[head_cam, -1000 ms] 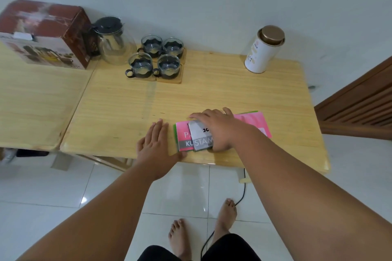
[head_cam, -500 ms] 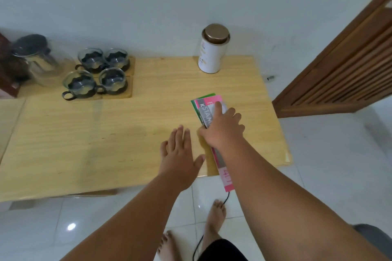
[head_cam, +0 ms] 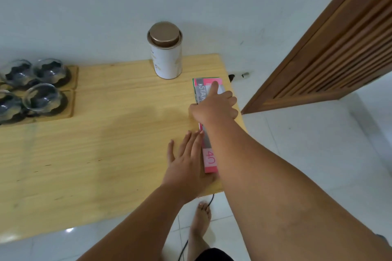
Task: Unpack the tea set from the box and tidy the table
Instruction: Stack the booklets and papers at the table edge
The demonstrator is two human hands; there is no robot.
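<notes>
A stack of pink, grey and green booklets [head_cam: 209,160] lies lengthwise along the right edge of the wooden table [head_cam: 95,150]. My right hand [head_cam: 214,106] rests on top of the stack, its index finger stretched out and pressing near the far end, the other fingers bent. My left hand [head_cam: 186,161] lies flat on the table, its straight fingers against the stack's left side. Several glass tea cups [head_cam: 45,97] in dark holders sit on wooden coasters [head_cam: 71,104] at the far left.
A white tin with a bronze lid [head_cam: 166,57] stands at the table's back edge, just left of the booklets. A slatted wooden door [head_cam: 339,48] leans open on the right. Below the table edge are white floor tiles, my bare foot [head_cam: 201,218] and a black cable [head_cam: 210,199].
The booklets were slid from the front middle of the table to the right edge and turned lengthwise. Both hands followed them, and my view swung right, so the box and teapot left the frame.
</notes>
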